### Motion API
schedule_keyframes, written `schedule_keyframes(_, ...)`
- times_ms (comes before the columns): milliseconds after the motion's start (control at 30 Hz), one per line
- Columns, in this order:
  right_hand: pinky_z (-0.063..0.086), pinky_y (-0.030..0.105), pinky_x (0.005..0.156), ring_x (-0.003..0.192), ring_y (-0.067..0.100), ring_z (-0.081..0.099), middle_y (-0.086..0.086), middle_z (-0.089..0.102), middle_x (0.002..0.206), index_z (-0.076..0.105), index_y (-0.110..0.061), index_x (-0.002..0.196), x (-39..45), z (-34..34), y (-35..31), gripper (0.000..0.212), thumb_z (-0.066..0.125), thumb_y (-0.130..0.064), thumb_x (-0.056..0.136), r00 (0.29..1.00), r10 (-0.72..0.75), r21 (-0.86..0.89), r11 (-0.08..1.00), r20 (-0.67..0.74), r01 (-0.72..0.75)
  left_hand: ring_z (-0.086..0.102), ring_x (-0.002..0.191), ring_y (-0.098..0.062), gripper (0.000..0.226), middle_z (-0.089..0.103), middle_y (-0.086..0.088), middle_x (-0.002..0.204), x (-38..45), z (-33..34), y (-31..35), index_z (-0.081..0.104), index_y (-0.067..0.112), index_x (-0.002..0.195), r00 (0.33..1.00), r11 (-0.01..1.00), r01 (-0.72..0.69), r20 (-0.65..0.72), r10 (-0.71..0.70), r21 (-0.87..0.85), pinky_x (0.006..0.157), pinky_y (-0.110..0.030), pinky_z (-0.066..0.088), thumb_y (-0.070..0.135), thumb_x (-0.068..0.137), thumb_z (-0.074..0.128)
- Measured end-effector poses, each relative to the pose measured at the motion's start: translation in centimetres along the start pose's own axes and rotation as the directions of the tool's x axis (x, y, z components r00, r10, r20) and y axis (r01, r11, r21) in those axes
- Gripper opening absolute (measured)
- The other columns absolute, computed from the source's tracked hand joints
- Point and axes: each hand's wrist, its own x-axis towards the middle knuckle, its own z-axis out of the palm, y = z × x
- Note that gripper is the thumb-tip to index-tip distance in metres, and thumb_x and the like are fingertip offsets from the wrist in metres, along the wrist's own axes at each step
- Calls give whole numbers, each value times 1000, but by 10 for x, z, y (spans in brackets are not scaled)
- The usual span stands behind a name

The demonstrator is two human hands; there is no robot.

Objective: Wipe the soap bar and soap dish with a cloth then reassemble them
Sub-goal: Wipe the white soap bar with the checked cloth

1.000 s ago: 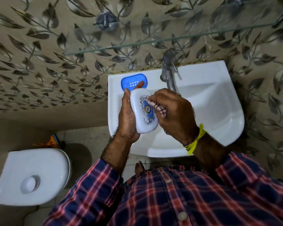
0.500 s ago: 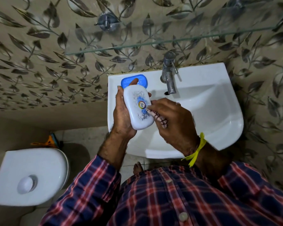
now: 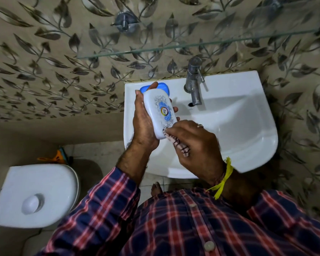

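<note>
My left hand [image 3: 143,124] grips a white oval soap dish part [image 3: 159,111] with a blue printed logo, held upright over the left side of the sink. My right hand [image 3: 196,146] is closed on a small patterned cloth [image 3: 179,145] and presses it against the white part's lower end. A blue soap dish piece [image 3: 164,87] sits on the sink's back left ledge, mostly hidden behind my left fingers. I cannot see a bare soap bar.
The white sink [image 3: 248,137] has a metal tap [image 3: 194,85] at its back. A glass shelf [image 3: 192,45] juts out above it. A white toilet cistern lid [image 3: 35,194] stands lower left, with an orange object [image 3: 54,156] behind it.
Both hands shifted slightly toward the wall. The cloth hand slid down from the logo in the middle of the white part to its lower end.
</note>
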Motion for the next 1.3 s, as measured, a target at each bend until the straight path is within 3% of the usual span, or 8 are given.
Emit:
schedule_keyframes(300,58,39,67,88,30,70,6,72,104,74,-11,104,17,-7,-8,27,68,-2,80,1000,-8,-49,999,-18,7,63,81,-25,62,63,-13,110,-8,0,-6,54,26,146,999,999,-33,19,32,38,73,-34,57,62,102,28)
schedule_keyframes(467,56,37,75,90,27,68,5,71,101,74,-10,104,42,-6,-3,27,63,-4,80,990,93,5,996,-101,-93,64,102,-24,54,68,-12,110,-18,1,-17,76,27,115,999,999,38,-9,-38,24,94,-38,50,59,99,36)
schedule_keyframes(633,56,37,78,93,26,69,5,72,102,75,-10,105,56,-3,-1,27,61,-5,82,976,130,28,992,-175,-127,58,129,-33,65,62,-11,135,-23,-2,-24,45,7,149,1000,965,-8,-3,9,262,105,-35,48,54,106,31)
schedule_keyframes(800,54,30,85,97,21,68,5,72,105,75,-9,105,29,5,-11,23,66,-1,85,1000,-28,86,996,-6,28,69,108,-26,61,72,-11,115,-24,-14,-27,53,22,144,995,995,83,-51,-81,46,92,-38,56,60,103,30)
schedule_keyframes(900,56,33,80,89,14,69,1,73,95,77,-13,97,18,3,7,18,71,-2,84,984,176,221,960,-2,-171,69,90,-25,62,71,-9,99,-25,-28,-26,55,27,143,994,995,92,-58,-94,-30,86,-39,54,62,102,25)
schedule_keyframes(1033,60,45,80,78,18,71,-3,75,83,77,-21,91,10,-15,36,18,75,-5,85,816,570,441,758,-91,-481,64,84,-32,51,67,-14,98,-33,-37,-24,59,28,140,991,990,131,-36,-133,-46,80,-41,50,47,100,32)
schedule_keyframes(1200,59,40,66,63,23,67,1,75,70,77,-17,89,5,-23,45,14,74,-4,88,736,671,592,560,84,-579,70,105,-33,65,70,-21,118,-48,-38,-38,58,11,135,973,969,230,-22,-229,95,95,-53,55,32,76,77)
schedule_keyframes(1300,59,40,72,71,27,70,13,76,80,77,-9,96,2,-11,47,10,74,-4,88,707,694,598,511,137,-618,71,106,-33,69,72,-22,117,-44,-37,-46,56,7,137,978,967,205,-70,-196,154,85,-48,61,9,71,75)
